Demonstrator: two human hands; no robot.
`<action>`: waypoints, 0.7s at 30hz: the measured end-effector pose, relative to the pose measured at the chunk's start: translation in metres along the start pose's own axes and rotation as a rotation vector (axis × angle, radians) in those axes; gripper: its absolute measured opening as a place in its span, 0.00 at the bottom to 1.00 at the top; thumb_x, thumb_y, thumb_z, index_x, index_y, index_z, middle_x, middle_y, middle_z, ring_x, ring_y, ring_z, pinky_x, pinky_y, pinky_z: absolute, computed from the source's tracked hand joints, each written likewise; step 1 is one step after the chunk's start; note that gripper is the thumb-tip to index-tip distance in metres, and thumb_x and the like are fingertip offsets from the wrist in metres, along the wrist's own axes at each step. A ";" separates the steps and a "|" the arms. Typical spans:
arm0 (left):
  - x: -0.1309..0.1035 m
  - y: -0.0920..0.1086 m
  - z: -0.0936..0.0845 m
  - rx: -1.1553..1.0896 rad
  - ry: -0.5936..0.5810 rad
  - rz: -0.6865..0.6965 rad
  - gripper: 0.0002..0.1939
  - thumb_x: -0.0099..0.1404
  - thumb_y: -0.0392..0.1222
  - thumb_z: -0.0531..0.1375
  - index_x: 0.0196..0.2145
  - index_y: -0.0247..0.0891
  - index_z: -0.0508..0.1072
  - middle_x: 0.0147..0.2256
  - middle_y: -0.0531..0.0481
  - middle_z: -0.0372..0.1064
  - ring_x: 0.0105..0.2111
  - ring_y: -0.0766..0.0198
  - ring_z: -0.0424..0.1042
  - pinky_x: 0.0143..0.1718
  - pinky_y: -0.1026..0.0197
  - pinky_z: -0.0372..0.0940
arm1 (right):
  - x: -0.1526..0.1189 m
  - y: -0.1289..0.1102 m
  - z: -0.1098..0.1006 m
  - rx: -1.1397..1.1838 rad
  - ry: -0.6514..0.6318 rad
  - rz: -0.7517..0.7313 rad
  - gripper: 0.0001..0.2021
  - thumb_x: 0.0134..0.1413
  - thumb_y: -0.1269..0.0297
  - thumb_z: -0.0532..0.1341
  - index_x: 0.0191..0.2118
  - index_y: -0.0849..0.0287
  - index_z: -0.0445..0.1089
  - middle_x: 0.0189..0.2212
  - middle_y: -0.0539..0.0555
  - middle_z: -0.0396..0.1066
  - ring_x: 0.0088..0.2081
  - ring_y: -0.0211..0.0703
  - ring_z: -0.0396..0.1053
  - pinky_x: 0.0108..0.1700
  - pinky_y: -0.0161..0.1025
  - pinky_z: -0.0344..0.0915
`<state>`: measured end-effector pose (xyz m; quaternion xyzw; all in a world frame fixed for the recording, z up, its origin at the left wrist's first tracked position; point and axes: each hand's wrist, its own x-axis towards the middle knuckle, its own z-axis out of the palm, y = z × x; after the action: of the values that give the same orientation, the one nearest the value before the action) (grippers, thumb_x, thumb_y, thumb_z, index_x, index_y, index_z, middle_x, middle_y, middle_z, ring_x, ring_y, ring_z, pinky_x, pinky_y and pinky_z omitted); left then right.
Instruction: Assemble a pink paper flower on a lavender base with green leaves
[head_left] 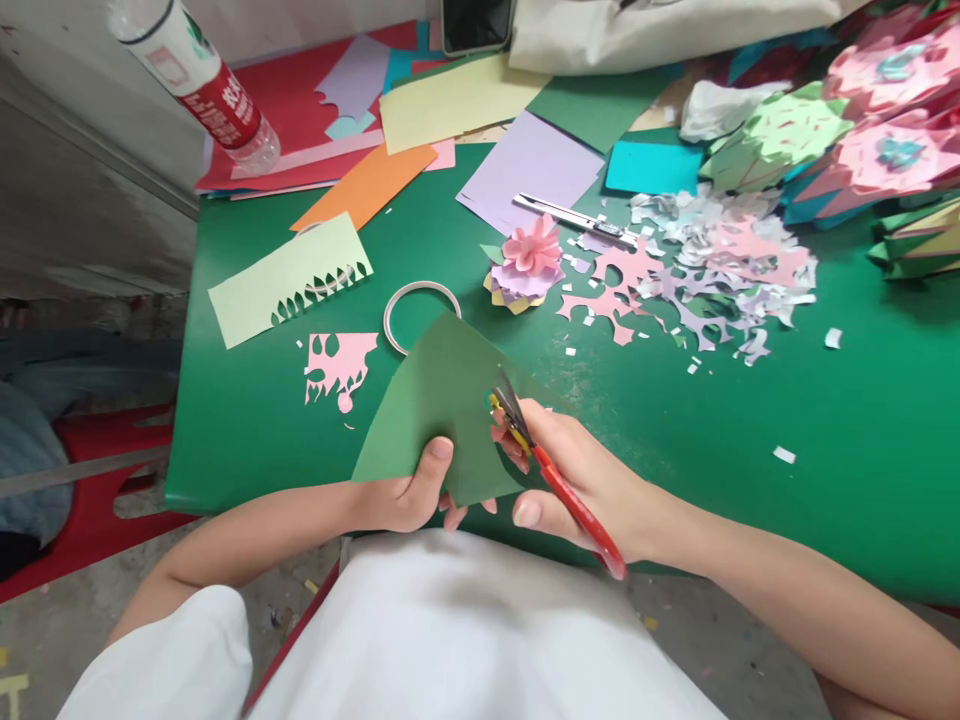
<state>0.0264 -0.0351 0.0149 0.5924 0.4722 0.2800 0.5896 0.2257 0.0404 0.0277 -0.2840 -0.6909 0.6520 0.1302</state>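
Observation:
My left hand grips a sheet of green paper by its near edge, thumb on top and fingers beneath. Red-handled scissors are in my right hand, with their blades at the right part of the sheet; whether the blades are apart is hard to make out. Just beyond the sheet lies a roll of tape, partly covered by it. A small paper flower in pink, purple and yellow stands farther back. Left of the sheet is a pink paper scrap with cut-out holes.
A light green strip with a cut edge lies at left. Paper scraps and a utility knife are at right, near folded paper flowers. A bottle, coloured sheets and a phone line the back.

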 end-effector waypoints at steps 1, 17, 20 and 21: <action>0.000 0.000 0.000 0.000 -0.016 0.013 0.40 0.76 0.61 0.36 0.15 0.40 0.66 0.14 0.51 0.68 0.18 0.69 0.65 0.29 0.67 0.68 | 0.000 0.000 0.001 0.007 0.010 -0.002 0.35 0.50 0.22 0.53 0.36 0.55 0.57 0.29 0.51 0.65 0.30 0.40 0.61 0.30 0.38 0.61; 0.000 -0.001 -0.004 -0.002 -0.146 0.012 0.38 0.78 0.56 0.35 0.17 0.39 0.66 0.18 0.51 0.71 0.21 0.69 0.66 0.35 0.67 0.67 | 0.001 0.004 0.009 0.092 0.032 0.006 0.37 0.47 0.19 0.50 0.35 0.54 0.51 0.30 0.53 0.65 0.28 0.38 0.57 0.29 0.38 0.61; 0.000 -0.001 -0.004 -0.017 -0.139 0.012 0.38 0.78 0.56 0.35 0.17 0.39 0.66 0.18 0.51 0.70 0.21 0.69 0.65 0.33 0.68 0.67 | 0.001 0.006 0.009 0.099 0.036 0.004 0.36 0.48 0.20 0.51 0.35 0.54 0.52 0.30 0.52 0.65 0.27 0.37 0.56 0.28 0.37 0.62; 0.000 -0.001 -0.004 -0.015 -0.132 0.012 0.38 0.78 0.56 0.36 0.17 0.39 0.67 0.18 0.51 0.70 0.20 0.69 0.65 0.33 0.68 0.67 | 0.001 0.007 0.009 0.100 0.036 0.006 0.37 0.48 0.20 0.50 0.35 0.54 0.53 0.30 0.52 0.65 0.27 0.37 0.56 0.28 0.37 0.62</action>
<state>0.0228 -0.0335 0.0143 0.6079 0.4265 0.2474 0.6224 0.2218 0.0333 0.0196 -0.2909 -0.6542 0.6808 0.1548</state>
